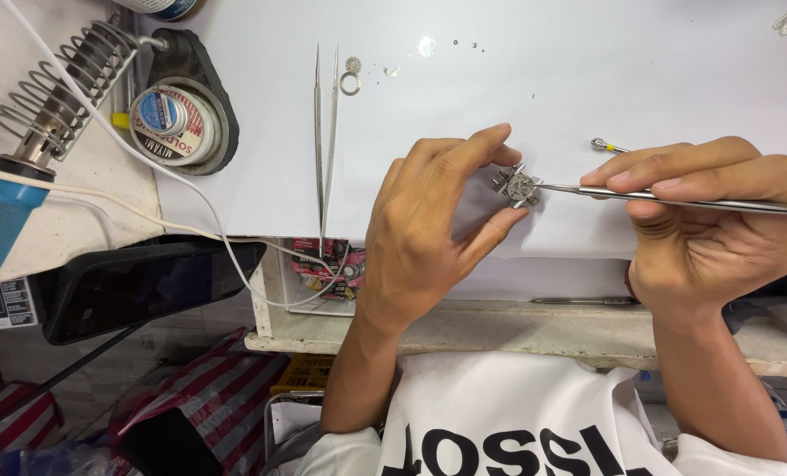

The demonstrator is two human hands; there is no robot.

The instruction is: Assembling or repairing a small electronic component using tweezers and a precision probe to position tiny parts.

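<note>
Our left hand [429, 229] pinches the movement [519, 186] on the bench [587, 79]. Our right hand [711, 211] grips the tool [675, 198], its long axis running from 3 o'clock, tip touching the movement.

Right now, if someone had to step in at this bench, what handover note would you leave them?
Left hand: thumb and forefinger pinch the small round metal watch movement in its holder against the white paper sheet.
Right hand: grips a slim steel tool, its tip touching the movement's edge.
Nearby: long steel tweezers lie unused to the left; a small toothed wheel and ring plus tiny loose parts rest near the sheet's top.
Done: some parts are out on the paper.
Left: the movement is under the tool; how far along it is cannot be told.
</note>
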